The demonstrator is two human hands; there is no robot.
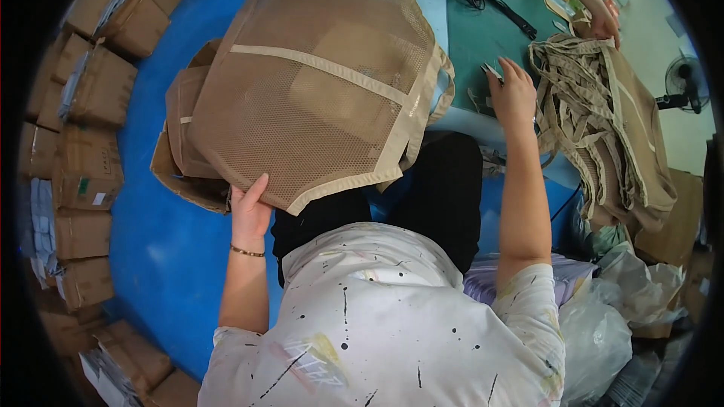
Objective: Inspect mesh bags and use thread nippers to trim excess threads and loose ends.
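Observation:
My left hand (pixel 253 207) grips the lower edge of a tan mesh bag (pixel 317 98), thumb on top. The bag spreads over my lap and the table edge, with a pale strip across its mesh and cloth binding along its right and lower edges. A strap loops at its right side. My right hand (pixel 514 98) is over the green mat (pixel 471 22), to the right of the bag. Pointed metal blades stick out from its fingers, apparently thread snips (pixel 492 71); the rest of them is hidden in the hand.
A pile of tan mesh bags (pixel 603 120) hangs over the table's right side, with another person's hand (pixel 603 26) on it. An open carton (pixel 170 162) holding tan bags stands at left. Cartons (pixel 90 158) line the far left. A black cable (pixel 505 11) lies on the mat.

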